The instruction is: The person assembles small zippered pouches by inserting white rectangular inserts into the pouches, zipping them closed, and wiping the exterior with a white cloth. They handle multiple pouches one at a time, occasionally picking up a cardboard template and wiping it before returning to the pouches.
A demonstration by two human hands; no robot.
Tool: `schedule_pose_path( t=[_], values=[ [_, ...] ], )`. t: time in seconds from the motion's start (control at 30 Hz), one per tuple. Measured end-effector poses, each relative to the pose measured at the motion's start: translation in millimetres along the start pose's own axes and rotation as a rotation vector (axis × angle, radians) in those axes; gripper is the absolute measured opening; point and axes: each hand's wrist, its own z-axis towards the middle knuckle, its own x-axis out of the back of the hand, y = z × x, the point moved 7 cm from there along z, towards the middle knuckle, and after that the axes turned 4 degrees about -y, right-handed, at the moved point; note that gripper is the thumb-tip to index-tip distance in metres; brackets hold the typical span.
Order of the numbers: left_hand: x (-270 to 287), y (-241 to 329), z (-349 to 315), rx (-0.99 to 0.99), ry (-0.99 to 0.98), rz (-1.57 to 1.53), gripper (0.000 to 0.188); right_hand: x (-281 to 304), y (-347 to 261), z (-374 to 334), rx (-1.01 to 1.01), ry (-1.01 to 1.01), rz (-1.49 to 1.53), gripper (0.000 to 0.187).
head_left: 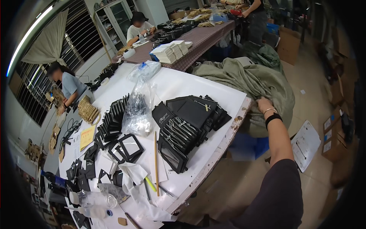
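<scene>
My right arm reaches out past the table's right edge. At its end my right hand, with a bracelet and a black wristband, is closed on the olive-green cloth, a large crumpled heap like a big sack. What lies inside or under its folds is hidden. My left hand does not show. Nearest to the right hand on the white table is a fanned pile of black flat cases with small metal chains on them.
A clear plastic bag, a row of black pieces, a wooden stick and a clear bottle lie on the table. Cardboard boxes and a white board are at right. Other people work at farther tables.
</scene>
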Motion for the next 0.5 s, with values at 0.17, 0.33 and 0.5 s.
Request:
schedule_pose_path(
  t=[0.17,0.33,0.5],
  values=[
    [-3,-3,11,0.1,-0.081,-0.09,0.081,-74,27,50,-0.025,-0.153,0.682,0.039],
    [-14,-1,4,0.08,0.076,-0.076,0.08,-60,-4,34,-0.206,-0.245,0.325,0.033],
    [-14,2,16,0.117,-0.122,-0.142,0.079,-108,-27,88,0.438,0.125,-0.449,0.037]
  ],
)
